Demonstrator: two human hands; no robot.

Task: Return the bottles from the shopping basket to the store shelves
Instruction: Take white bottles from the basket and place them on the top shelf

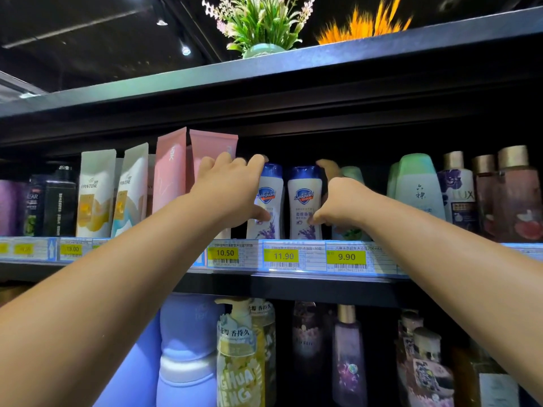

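- Two bottles stand on the shelf (293,282).
- Left grip (232,189) holds the left bottle (271,183).
- Right grip (340,201) holds the right bottle (304,198).
- Push both back gently, standing straight.

Middle shelf (293,284): two bottles stand upright side by side at centre, touching or nearly so. The left hand (229,189) grips the left bottle (267,195) from its left side, fingers over the cap, thumb on the front. The right hand (343,201) grips the right bottle (304,201) from its right side, fingers round the back, thumb on the front. Pouches (170,171) stand left of the pair, partly behind the left hand. Further bottles (417,189) stand to the right. Price tags (283,256) line the shelf edge below the pair. The lower shelf holds a pump bottle (241,348) among others. Plants (261,24) sit on the top shelf (293,63).
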